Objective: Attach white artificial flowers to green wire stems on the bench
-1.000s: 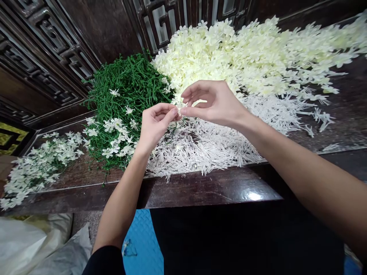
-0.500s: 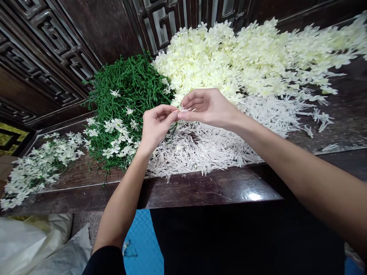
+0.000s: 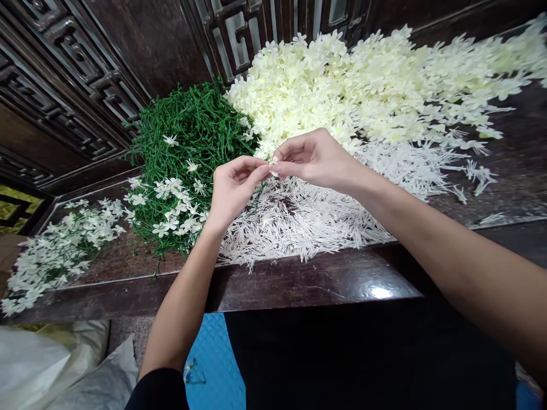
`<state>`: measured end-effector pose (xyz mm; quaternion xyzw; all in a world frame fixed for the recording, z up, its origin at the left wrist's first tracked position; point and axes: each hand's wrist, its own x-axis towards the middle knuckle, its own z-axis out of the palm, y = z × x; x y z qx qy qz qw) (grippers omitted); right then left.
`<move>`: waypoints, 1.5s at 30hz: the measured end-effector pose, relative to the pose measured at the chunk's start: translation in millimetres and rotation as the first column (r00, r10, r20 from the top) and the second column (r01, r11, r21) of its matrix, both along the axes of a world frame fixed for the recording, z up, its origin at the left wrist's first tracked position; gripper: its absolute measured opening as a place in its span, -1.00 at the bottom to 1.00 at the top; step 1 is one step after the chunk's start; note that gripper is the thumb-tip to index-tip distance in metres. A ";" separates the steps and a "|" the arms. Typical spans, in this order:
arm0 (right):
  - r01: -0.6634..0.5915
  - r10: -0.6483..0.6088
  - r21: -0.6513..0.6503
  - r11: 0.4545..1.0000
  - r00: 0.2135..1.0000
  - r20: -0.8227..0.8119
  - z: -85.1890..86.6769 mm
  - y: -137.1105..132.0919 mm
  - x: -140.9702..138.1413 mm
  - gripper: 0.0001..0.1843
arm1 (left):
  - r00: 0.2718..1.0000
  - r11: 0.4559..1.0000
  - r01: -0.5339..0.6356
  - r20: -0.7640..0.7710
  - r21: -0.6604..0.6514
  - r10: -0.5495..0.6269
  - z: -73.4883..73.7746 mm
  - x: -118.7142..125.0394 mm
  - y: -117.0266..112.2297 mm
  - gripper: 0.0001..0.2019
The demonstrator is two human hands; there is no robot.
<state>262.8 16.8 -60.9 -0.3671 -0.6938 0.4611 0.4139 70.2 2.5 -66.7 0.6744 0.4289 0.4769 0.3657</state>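
Observation:
Between my fingertips is a small white artificial flower [image 3: 273,164], partly hidden by them. My left hand [image 3: 236,181] pinches it from the left, probably at its stem, which I cannot make out clearly. From the right, my right hand [image 3: 311,158] grips the same flower with thumb and forefinger. Both hands hover over a heap of white spiky plastic pieces [image 3: 307,219]. Behind them spreads a large pile of cream-white petals [image 3: 325,85]. Left of my hands lies a mound of green plastic stems [image 3: 192,122], with several finished-looking white flowers [image 3: 177,208] on its front.
A bunch of white flowers on green stems [image 3: 68,245] lies at the left end of the dark wooden bench [image 3: 316,282]. Carved wooden panels [image 3: 98,74] rise behind. Pale sacks [image 3: 51,364] stand on the floor at lower left, near a blue mat [image 3: 217,353].
My right fingertips have shifted slightly and closed in around the flower, whose petals now show between both hands. The thin white spikes at the right fingers no longer show. My left hand has barely moved.

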 end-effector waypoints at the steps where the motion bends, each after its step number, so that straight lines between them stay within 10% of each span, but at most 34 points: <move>1: 0.019 -0.020 0.020 1.000 1.000 0.016 -0.6 0.8 0.5 -0.82 | 1.000 1.000 0.007 -0.002 -0.010 -0.007 -0.4 -0.5 0.3 -0.89; 11: 0.080 -0.080 0.009 0.997 0.997 0.010 -2.3 2.8 1.1 -0.84 | 0.999 0.994 -0.013 0.045 -0.110 0.018 -1.7 -0.8 0.4 -0.88; 45: 0.055 -0.122 0.331 0.942 0.975 0.184 -7.1 -4.9 -8.1 -0.89 | 0.997 0.967 -0.049 -0.046 0.252 0.062 -22.6 3.6 4.9 -0.91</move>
